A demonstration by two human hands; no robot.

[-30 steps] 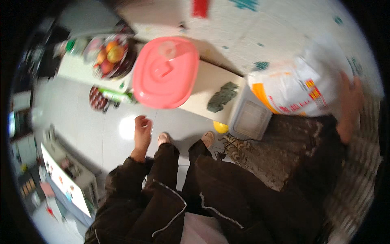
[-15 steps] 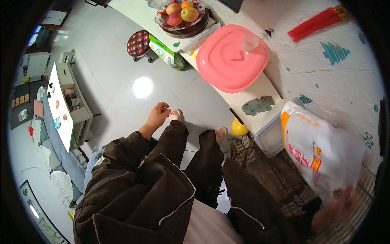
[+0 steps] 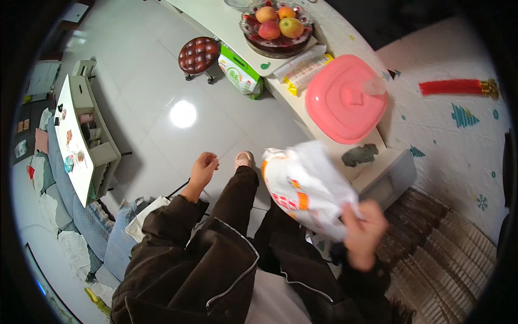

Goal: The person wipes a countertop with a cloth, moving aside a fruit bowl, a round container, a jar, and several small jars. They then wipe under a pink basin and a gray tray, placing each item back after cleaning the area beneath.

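Note:
My right hand [image 3: 364,229] is closed on the gathered edge of a white plastic bag [image 3: 315,186] with orange and red print. The bag hangs over my lap and is a little blurred by motion; what it contains is hidden. My left hand [image 3: 203,171] is in the air above the floor near my left shoe [image 3: 244,159]. Its fingers are loosely curled, with nothing in them. Just beyond the bag is a grey-green cloth [image 3: 360,155] on the white surface. A pink lidded container [image 3: 345,113] stands behind the cloth, with a small clear cup [image 3: 373,86] on its lid.
A glass fruit bowl [image 3: 251,24] stands farther back by some yellow packages [image 3: 305,75]. A brown tufted stool [image 3: 198,55] and a green-white carton [image 3: 237,73] are on the floor. At left are a white table [image 3: 78,132] and a blue-grey sofa [image 3: 94,229]. A red tassel [image 3: 450,87] lies on the patterned cover.
My right hand has swung the plastic bag leftward from beside the patterned cover to over my lap. My left hand has shifted slightly down and left. The view has turned toward the right.

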